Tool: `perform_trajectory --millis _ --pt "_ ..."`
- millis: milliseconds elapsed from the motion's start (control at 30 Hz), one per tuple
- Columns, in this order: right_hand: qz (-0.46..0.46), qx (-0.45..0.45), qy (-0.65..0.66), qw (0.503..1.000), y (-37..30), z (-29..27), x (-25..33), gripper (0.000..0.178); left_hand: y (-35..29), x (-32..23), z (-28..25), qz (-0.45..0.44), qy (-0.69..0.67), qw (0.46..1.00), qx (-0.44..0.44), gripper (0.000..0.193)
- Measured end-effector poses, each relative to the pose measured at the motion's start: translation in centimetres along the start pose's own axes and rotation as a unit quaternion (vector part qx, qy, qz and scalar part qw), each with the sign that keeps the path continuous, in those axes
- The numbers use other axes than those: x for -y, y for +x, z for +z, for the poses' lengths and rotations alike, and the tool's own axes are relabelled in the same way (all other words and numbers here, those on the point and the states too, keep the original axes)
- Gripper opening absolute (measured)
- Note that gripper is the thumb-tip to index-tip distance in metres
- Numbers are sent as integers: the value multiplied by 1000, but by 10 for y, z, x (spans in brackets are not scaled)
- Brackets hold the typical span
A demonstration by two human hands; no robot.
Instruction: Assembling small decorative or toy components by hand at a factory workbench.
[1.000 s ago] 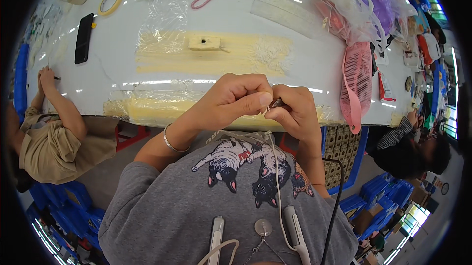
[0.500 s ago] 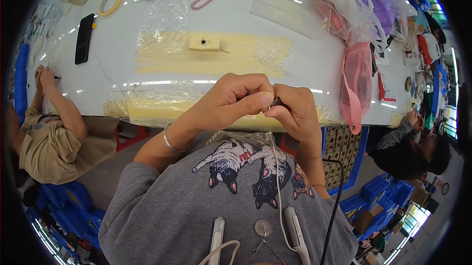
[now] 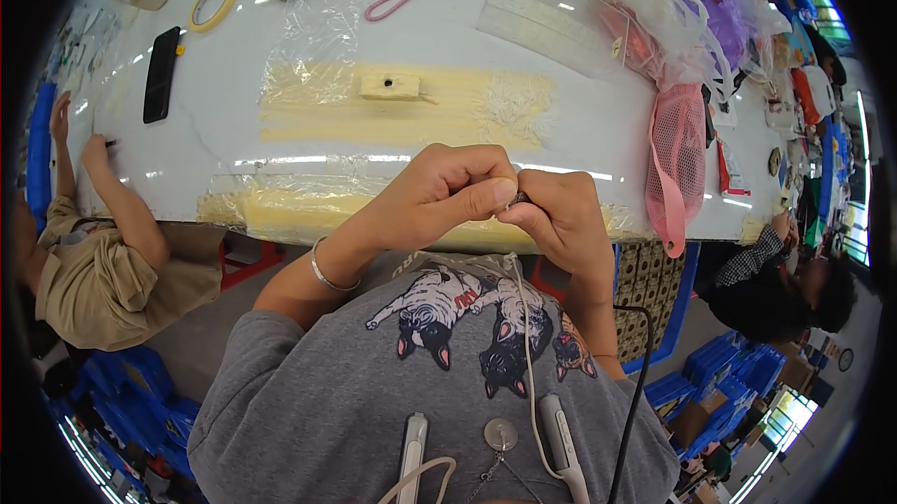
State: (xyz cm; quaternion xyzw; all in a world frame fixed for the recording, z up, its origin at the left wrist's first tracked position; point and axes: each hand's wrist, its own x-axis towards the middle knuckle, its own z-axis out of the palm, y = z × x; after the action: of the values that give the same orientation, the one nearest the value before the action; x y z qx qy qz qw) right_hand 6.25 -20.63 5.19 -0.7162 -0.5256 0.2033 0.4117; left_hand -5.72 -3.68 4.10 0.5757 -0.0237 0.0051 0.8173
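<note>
My left hand and my right hand meet above the table's front edge, fingers curled and thumbs pressed inward. Between their fingertips is a small dark piece, mostly hidden, with a tiny pale tip showing below it. Its kind is too small to make out. Beyond the hands, a small pale yellow block with a dark round hole lies on yellow tape strips stuck to the table. White thin scraps are scattered over the right end of the tape.
A phone, a tape roll and a pink cord loop lie on the left and far table. A clear plastic box, plastic bags and a pink mesh bag are at right. Co-workers sit at both sides.
Both hands stay together, with only slight finger movement around the small dark piece. At left, the co-worker's hands have moved apart, one of them rising.
</note>
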Motion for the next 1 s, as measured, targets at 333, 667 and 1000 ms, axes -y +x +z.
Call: perform_trajectory --millis 333,667,1000 --pt "-24 -67 28 997 -1 7 -2 36 -1 -1 3 -6 -38 999 -1 22" --pt "46 -181 171 967 -16 9 -4 21 -2 11 2 12 -49 999 -16 22" --pt "19 -160 161 974 -11 18 5 16 -2 8 4 7 2 999 -33 22"
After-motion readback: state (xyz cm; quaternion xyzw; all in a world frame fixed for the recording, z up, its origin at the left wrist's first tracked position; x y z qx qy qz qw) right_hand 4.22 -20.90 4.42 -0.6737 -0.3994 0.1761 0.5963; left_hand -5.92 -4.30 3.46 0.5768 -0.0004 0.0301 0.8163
